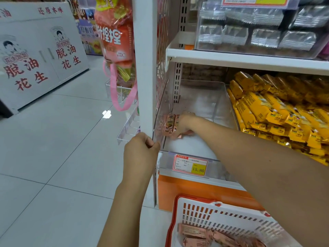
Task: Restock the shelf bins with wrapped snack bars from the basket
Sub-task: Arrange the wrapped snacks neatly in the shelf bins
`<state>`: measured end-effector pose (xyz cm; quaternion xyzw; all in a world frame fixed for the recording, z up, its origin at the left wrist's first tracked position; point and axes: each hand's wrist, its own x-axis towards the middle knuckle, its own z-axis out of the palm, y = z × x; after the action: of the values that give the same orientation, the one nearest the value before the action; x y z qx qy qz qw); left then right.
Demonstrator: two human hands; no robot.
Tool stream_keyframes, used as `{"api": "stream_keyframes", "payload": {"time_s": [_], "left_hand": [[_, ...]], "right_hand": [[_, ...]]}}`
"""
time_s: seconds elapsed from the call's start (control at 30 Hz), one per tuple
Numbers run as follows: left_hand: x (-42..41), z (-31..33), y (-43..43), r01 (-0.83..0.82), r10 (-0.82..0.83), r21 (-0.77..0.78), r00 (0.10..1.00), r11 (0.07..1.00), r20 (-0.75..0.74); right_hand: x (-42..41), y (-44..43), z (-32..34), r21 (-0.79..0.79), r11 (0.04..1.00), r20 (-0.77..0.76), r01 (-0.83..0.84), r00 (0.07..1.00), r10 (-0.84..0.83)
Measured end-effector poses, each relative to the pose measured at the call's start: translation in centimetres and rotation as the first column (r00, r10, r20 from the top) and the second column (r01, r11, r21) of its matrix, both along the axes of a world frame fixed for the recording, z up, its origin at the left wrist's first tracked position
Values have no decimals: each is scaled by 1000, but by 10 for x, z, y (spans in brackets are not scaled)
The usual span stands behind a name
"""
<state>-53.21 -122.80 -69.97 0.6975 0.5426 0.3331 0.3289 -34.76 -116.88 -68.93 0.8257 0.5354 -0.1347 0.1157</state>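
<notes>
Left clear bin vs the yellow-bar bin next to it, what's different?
Fill: the left clear bin is almost bare, just a few pink bars at its front left; the yellow-bar bin is heaped. Contact: the left hand grips the clear bin's side wall and the right hand holds pink bars inside it; no hand is in the yellow-bar bin. Shared: same level, side by side.

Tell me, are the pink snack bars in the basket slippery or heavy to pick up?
Probably a bit slippery: the pink snack bars have shiny, crinkly wrappers. Likely light, since the right hand holds a few together in the clear bin. They look flat-sided, so they should lie still in the basket rather than roll.
</notes>
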Motion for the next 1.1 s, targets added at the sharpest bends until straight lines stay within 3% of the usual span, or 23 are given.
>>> {"api": "stream_keyframes", "payload": {"time_s": [0.1,0.3,0.4,0.5,0.57,0.67,0.73,0.8,0.87,0.97,1.1], "left_hand": [[0,-1,1,7,-7,4,1000,1000,-10],[-3,5,-6,31,-29,23,998,999,-60],[-9,6,-25,66,-51,89,985,994,-162],[-15,-3,-51,169,-143,70,950,983,-276],[-16,-21,-72,306,-289,-15,879,952,-380],[-12,-54,-105,505,-503,-176,637,845,-585],[-9,-77,-125,555,-586,-306,442,774,-679],[-7,-99,-139,527,-648,-453,274,719,-711],[-5,-115,-146,479,-663,-533,149,698,-734],[2,-127,-148,430,-636,-554,65,713,-769],[12,-133,-145,401,-615,-553,34,730,-788]], "right_hand": [[0,0,-3,84,996,28,44,999,-47],[-8,-21,7,202,970,-112,136,987,-115],[-13,-38,24,358,909,-186,215,970,-156],[-25,-90,51,528,827,-142,195,980,-141],[-35,-140,52,617,777,-107,125,991,-75],[-47,-216,14,647,761,-106,56,994,18],[-47,-254,-31,530,843,-175,90,985,5],[-38,-280,-94,278,947,-274,158,958,-79],[-20,-303,-163,61,971,-329,231,923,-199],[5,-338,-246,-92,943,-316,320,889,-333],[9,-368,-307,-273,871,-266,408,838,-476]]}}
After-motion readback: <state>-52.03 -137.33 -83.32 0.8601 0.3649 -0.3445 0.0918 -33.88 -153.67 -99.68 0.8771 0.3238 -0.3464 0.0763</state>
